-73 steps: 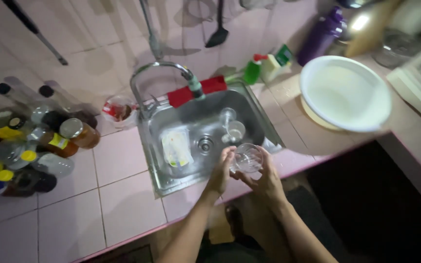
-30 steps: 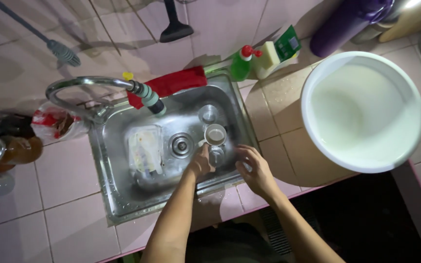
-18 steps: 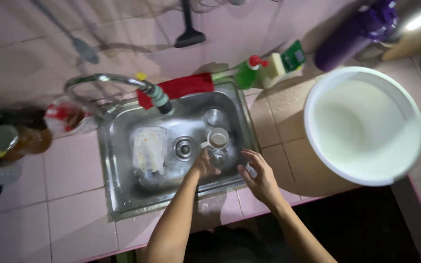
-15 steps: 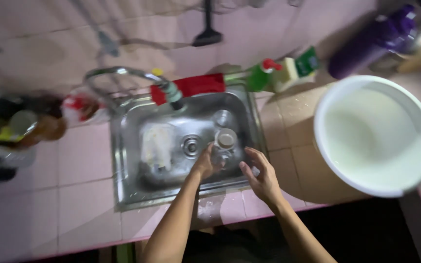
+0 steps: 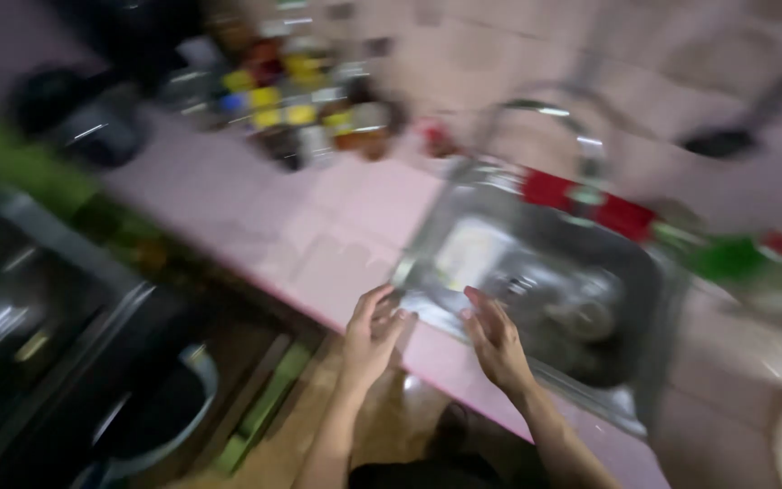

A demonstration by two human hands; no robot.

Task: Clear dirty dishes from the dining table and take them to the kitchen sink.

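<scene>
Sink (image 5: 536,290), head view: the steel basin is set into the pink tiled counter (image 5: 318,244) and runs along the counter's front edge toward the right. Both hands are held just above that front edge, at the sink's near-left corner. The left hand (image 5: 371,333) is raised with its fingers loosely extended and slightly parted; nothing is gripped in it. The right hand (image 5: 497,337) is held just beside it, palm turned inward, fingers likewise extended and empty. The two hands are near each other but apart.

Step in hand, as judged: the hands are clear of the basin with nothing held, which suggests a pause between items, or water being shaken off. For any further handling, an item in the basin would have to be reached and its position confirmed first.

Limits of the view: the whole picture is smeared by motion. Dishes in the basin are seen only as pale and grey blurs, so their kind and number cannot be told. A tap (image 5: 563,122) and a red cloth (image 5: 585,204) at the sink's back edge are made out roughly. Bottles (image 5: 300,113) at the counter's far edge are indistinct. The area below the counter at left is dark, and the forearms are cut off by the lower edge.
</scene>
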